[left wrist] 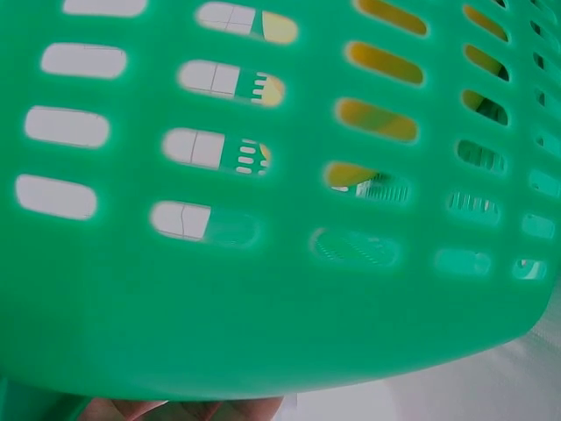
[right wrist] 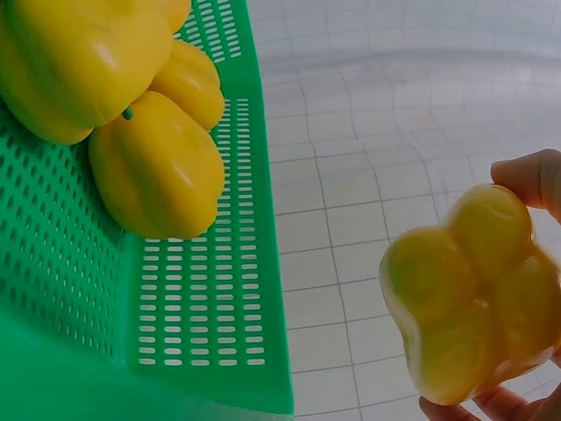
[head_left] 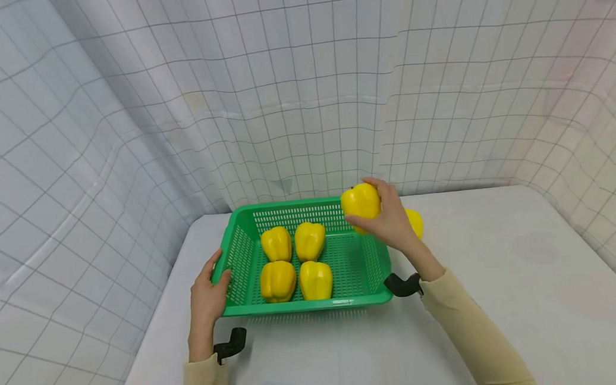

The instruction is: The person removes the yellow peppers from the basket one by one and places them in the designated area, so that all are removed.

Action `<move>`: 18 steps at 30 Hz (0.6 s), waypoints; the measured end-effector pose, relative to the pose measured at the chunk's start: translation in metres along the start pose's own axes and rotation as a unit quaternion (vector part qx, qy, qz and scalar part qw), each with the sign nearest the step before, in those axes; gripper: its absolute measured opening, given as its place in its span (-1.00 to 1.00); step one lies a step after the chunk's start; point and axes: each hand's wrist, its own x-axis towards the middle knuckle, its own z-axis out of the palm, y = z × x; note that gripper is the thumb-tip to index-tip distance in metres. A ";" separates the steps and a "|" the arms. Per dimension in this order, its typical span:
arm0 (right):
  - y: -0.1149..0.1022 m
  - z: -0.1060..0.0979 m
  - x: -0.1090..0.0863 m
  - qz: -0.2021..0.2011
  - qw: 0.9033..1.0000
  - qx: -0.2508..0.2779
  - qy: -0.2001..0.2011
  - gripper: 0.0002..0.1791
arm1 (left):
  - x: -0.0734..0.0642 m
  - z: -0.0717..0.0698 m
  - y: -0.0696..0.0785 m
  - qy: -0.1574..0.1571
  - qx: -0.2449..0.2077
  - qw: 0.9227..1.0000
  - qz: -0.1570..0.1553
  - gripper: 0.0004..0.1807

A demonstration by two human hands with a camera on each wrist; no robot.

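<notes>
Left hand (head_left: 208, 295) grips the basket's (head_left: 305, 305) left edge, right hand (head_left: 389, 218) pinching a pepper (head_left: 361, 202) near its far right corner

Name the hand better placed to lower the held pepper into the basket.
Probably the right hand: it grips a yellow pepper near the right end of the basket, whose left side the left hand holds.
</notes>
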 end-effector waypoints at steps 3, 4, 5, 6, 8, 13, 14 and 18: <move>0.004 -0.002 -0.003 -0.007 1.000 0.011 0.013 -0.08 | 0.000 0.000 0.000 -0.001 0.002 1.000 0.003 -0.43; 0.005 -0.003 -0.004 -0.010 1.000 0.015 0.017 -0.08 | 0.000 0.000 0.000 -0.002 0.001 1.000 0.003 -0.43; 0.006 -0.004 -0.004 -0.010 1.000 0.017 0.020 -0.08 | 0.000 0.000 -0.001 -0.002 0.000 1.000 0.003 -0.43; 0.007 -0.005 -0.005 -0.011 0.999 0.019 0.023 -0.08 | 0.000 0.000 -0.001 -0.002 -0.001 1.000 0.003 -0.43; 0.010 -0.008 -0.007 -0.008 0.999 0.026 0.027 -0.09 | 0.001 0.000 -0.001 -0.002 -0.002 1.000 0.004 -0.43; 0.018 -0.015 -0.011 0.005 0.999 0.030 0.041 -0.10 | 0.001 0.001 -0.001 0.001 -0.002 1.000 0.007 -0.44; 0.020 -0.017 -0.011 0.006 0.998 0.032 0.045 -0.10 | 0.001 0.000 -0.002 0.001 -0.001 1.000 0.007 -0.44; 0.031 -0.024 -0.013 0.006 0.997 0.027 0.068 -0.11 | 0.001 0.001 -0.002 0.002 -0.002 1.000 0.008 -0.44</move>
